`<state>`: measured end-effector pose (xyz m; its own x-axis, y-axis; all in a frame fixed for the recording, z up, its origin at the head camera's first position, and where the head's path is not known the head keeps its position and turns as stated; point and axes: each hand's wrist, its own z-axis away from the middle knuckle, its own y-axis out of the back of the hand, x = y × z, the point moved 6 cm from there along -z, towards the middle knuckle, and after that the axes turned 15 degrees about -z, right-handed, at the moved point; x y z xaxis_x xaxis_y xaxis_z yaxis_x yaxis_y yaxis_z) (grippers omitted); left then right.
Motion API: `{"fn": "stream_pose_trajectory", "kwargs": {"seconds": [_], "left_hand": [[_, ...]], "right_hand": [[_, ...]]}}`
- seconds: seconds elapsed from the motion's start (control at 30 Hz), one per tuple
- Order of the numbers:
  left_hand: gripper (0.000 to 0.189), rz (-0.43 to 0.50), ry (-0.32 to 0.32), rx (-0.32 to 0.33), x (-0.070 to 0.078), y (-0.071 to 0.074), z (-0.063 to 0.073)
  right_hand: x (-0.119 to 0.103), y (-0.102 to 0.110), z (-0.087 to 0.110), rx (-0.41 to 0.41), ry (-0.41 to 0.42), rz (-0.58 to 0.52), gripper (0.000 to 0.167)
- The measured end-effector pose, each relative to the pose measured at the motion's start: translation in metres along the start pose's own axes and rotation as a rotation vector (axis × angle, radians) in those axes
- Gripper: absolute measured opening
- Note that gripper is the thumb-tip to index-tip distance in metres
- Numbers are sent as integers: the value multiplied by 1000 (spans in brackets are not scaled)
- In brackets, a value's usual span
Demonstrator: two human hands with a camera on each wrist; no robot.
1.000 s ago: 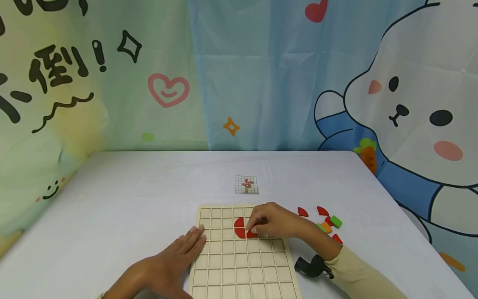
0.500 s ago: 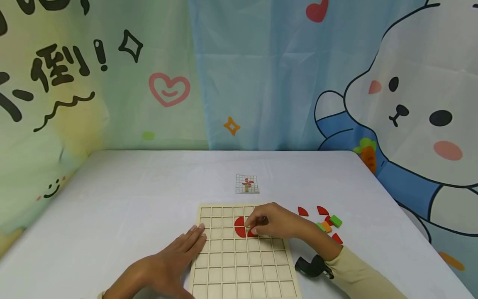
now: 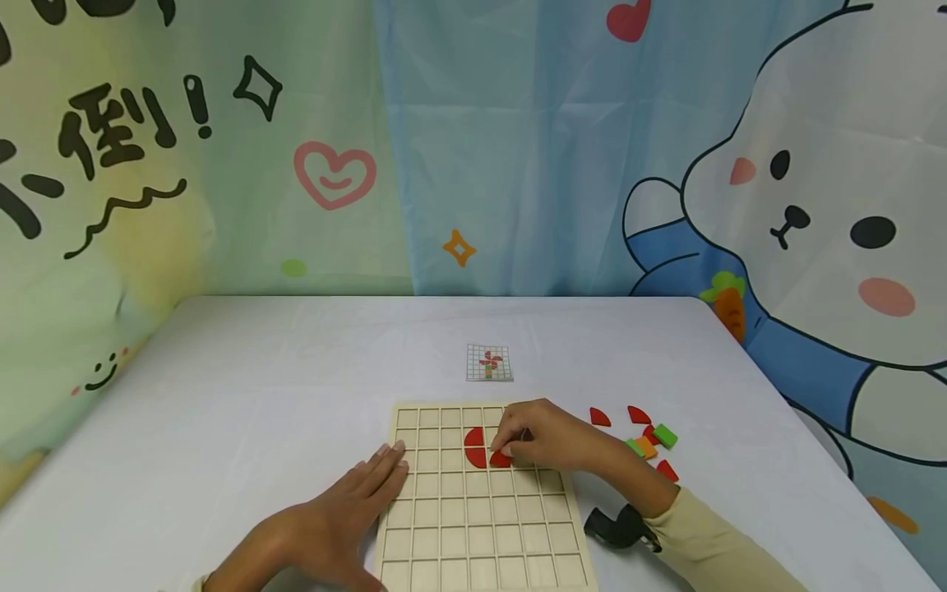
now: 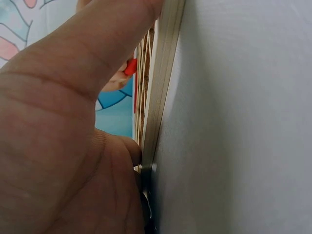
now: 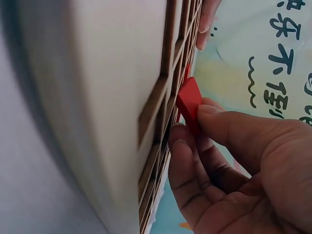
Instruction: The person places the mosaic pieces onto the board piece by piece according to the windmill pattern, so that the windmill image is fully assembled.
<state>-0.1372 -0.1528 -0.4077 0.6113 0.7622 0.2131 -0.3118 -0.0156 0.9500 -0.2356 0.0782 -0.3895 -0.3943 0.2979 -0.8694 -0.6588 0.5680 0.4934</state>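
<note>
A wooden grid board (image 3: 453, 514) lies on the white table. Two red quarter-circle pieces (image 3: 475, 454) sit in neighbouring cells of its upper part, one above the other. Just right of them my right hand (image 3: 543, 432) pinches another red quarter-circle piece (image 5: 189, 105) between thumb and fingers. In the right wrist view that piece is tilted, with its edge close over the grid. My left hand (image 3: 336, 514) rests along the board's left edge, its fingers straight and fingertips on the rim; in the left wrist view its thumb side lies against the board's side (image 4: 163, 73).
Behind the board lies a small picture card (image 3: 489, 363) showing a red pinwheel on a grid. To the right are loose red quarter pieces (image 3: 600, 419), green pieces (image 3: 665, 437) and an orange piece (image 3: 646, 448). A black wrist strap (image 3: 621, 527) is near the right sleeve.
The right hand's fingers have shifted very slightly over the same cell, the red piece still in their pinch. The left hand stays where it was on the board.
</note>
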Motion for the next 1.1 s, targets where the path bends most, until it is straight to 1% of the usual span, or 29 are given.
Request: {"fn": "stream_pose_trajectory", "kwargs": {"seconds": [0.3,0.5,0.6,0.73,0.9,1.1], "left_hand": [[129,-7,20,-15,-1,1,0],[128,-2,21,-12,-1,0,0],[129,2,20,-11,-1,-1,0],[129,1,19,-11,-1,0,0],[129,-7,12,1,-1,1,0],[129,-4,24,-11,-1,-2,-1]], "right_hand": [[-5,-5,-3,-31,22,66,18],[-4,-2,-4,9,15,15,19],[-2,-1,-3,24,7,16,19],[0,0,-3,36,-12,31,18],[-1,1,-2,50,-25,0,18],[0,1,-1,44,-38,-9,18]]}}
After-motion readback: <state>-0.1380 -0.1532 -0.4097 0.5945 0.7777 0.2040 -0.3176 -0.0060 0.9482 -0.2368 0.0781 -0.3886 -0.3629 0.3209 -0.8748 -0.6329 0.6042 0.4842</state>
